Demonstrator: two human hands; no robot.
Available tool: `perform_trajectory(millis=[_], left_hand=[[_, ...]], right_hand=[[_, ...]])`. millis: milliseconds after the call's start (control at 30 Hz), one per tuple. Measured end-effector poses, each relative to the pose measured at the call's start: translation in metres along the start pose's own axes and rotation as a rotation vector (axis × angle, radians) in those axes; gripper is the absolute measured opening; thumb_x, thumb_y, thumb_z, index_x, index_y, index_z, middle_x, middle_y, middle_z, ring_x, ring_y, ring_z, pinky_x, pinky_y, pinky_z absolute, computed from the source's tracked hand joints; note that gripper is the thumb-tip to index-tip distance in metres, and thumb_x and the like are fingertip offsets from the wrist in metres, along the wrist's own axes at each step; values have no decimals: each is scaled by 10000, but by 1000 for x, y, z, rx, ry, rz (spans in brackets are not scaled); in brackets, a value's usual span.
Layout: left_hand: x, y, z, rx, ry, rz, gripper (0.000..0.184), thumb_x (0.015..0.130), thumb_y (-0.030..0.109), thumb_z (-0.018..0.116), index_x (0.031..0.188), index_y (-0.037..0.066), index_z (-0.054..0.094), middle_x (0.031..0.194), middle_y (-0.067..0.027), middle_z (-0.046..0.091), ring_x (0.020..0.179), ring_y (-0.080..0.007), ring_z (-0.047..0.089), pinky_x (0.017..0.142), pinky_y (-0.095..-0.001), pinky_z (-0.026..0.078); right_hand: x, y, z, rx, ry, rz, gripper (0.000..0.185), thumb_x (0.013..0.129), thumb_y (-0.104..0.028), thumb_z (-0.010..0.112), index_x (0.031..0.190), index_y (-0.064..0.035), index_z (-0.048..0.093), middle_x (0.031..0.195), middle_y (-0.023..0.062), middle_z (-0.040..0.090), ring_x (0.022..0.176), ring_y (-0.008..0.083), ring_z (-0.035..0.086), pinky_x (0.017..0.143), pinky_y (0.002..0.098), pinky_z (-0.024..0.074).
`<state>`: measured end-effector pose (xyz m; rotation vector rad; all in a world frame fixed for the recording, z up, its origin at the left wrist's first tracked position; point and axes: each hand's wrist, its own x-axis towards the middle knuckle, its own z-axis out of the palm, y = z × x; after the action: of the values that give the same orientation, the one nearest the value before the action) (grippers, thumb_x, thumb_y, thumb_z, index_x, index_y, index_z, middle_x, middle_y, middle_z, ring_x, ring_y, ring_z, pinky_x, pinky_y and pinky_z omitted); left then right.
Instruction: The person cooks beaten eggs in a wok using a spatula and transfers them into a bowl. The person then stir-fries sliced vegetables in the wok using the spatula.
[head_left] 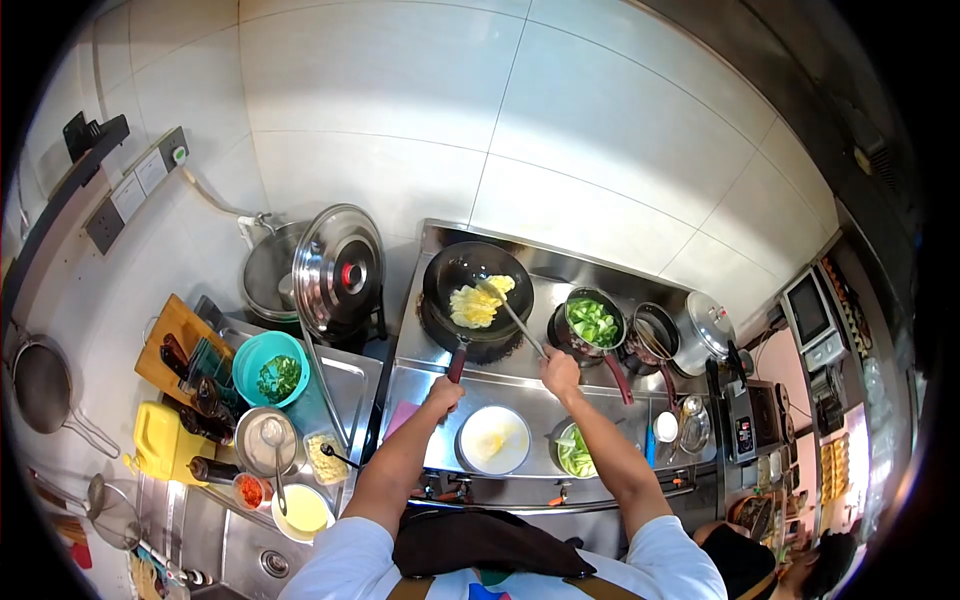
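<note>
My left hand [442, 394] is closed around the dark red handle [457, 364] of a black wok [450, 262] on the stove. Yellow scrambled egg [474, 307] lies in the wok. In my right hand [560, 372] is the metal handle of a spatula [516, 318], whose head reaches into the egg. Just in front of the wok stands a white bowl [494, 462] with a little yellowish residue inside. Below my right forearm sits a bowl of cut green vegetables [575, 455], partly hidden by the arm.
To the right stand a saucepan of green pieces [592, 322], another saucepan [650, 335] and a lidded pot [703, 335]. On the left are a teal bowl [250, 365], a large lid [340, 270], several ingredient bowls and a sink [245, 555]. Another person [740, 560] is at lower right.
</note>
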<state>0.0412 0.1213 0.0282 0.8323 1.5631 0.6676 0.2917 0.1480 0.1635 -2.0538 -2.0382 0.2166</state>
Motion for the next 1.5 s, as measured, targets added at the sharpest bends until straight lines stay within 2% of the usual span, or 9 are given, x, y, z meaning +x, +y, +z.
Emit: perform_trajectory(millis=[167,400,600,700,867,1033,1200,1400,1500], left_hand=[[-12,6,-3,-13,18,0,158,757,102,686,812,-19,602,551,-89,564,398,-201,541,380,-353,406],[1,-1,1,-9,5,-8,159,756,111,698,802,-7,601,546,-84,561,387,-195,530,373,-355,400],[-3,3,1,34,2,-8,141,763,97,680,792,-7,589,535,-82,549,385,-199,524,372,-360,389],[-7,7,-2,16,7,-13,131,767,95,664,791,-6,583,529,-82,542,381,-203,513,373,-370,368],[-20,12,-7,-11,22,-12,132,773,107,653,760,-2,579,519,-85,535,374,-201,499,373,-378,345],[-14,9,-7,-5,19,-2,178,763,123,701,759,-6,580,506,-58,522,356,-161,461,367,-350,350],[-17,13,-8,15,15,-7,135,758,89,656,750,-19,574,495,-79,523,359,-193,502,350,-356,356],[-19,16,-7,17,20,8,136,745,70,664,758,-27,569,509,-85,529,360,-188,502,329,-348,344],[-17,14,-8,6,12,9,133,745,68,663,764,-25,570,518,-85,532,361,-189,503,329,-348,351]], right_hand=[[-14,5,-33,-5,-14,8,374,847,-221,619,1214,-155,652,949,233,684,923,419,658,835,504,518],[-31,22,-49,168,-140,-208,324,843,-205,617,1145,-116,693,1023,214,679,941,382,659,858,456,511],[-7,1,-8,-69,-47,-78,250,868,-241,602,1071,-119,684,889,208,695,874,395,675,790,493,534],[11,-7,15,-46,37,-45,327,867,-211,597,1179,-132,653,882,218,689,847,417,665,771,515,530],[7,-20,37,-12,-32,-44,284,864,-216,605,1126,-115,649,862,225,683,829,422,664,754,521,527],[-17,-10,27,51,-31,-87,283,866,-211,592,1129,-121,646,866,240,681,826,431,664,753,522,526],[-24,-4,31,10,8,57,338,866,-213,584,1192,-138,634,887,245,685,860,431,665,786,519,524],[-44,-3,17,99,-58,-72,340,864,-205,605,1190,-116,651,878,257,680,825,434,663,776,503,527],[-46,0,12,52,-39,23,334,857,-209,619,1172,-104,662,884,259,677,827,433,663,778,506,524]])
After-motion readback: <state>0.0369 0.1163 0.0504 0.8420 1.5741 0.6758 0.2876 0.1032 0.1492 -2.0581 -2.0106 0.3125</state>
